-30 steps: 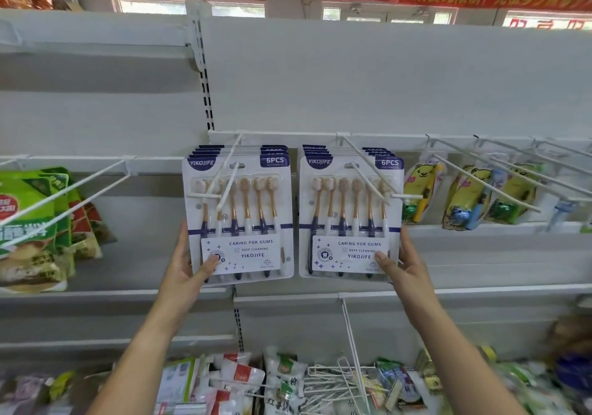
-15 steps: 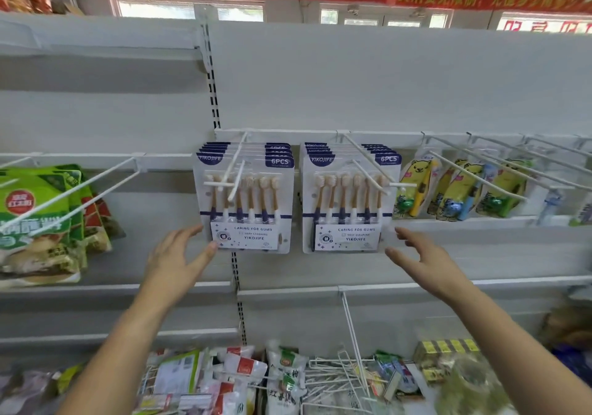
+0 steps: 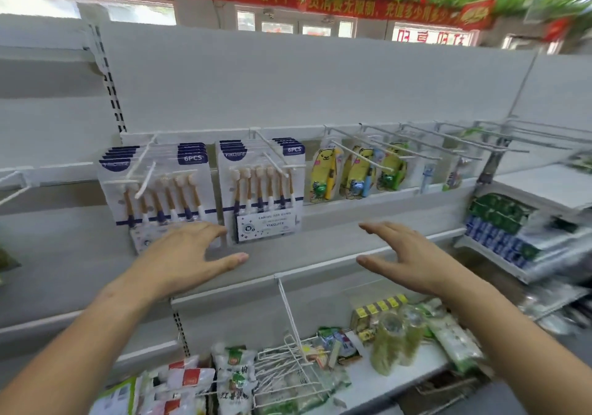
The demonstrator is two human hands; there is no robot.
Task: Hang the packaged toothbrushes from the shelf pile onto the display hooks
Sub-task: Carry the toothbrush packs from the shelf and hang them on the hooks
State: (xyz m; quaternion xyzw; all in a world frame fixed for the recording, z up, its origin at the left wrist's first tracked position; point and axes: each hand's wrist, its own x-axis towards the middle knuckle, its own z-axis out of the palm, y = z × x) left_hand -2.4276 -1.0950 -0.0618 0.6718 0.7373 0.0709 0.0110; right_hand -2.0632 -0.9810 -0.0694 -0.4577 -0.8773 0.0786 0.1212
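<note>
Though nr packs (image 3: pixel 261 190), both hands (image 3: pixel 189 254) (image 3: pixel 407 257) open

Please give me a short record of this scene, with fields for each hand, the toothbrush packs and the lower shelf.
left hand: open, holds nothing, in front of the lower part of the left 6PCS toothbrush stack; contact cannot be told
right hand: open, empty, apart from all packs
right 6PCS toothbrush stack: hangs on its hook, beside the left stack
yellow bear toothbrush packs: hang on hooks further right
lower shelf: snack packets and loose white wire hooks
</note>
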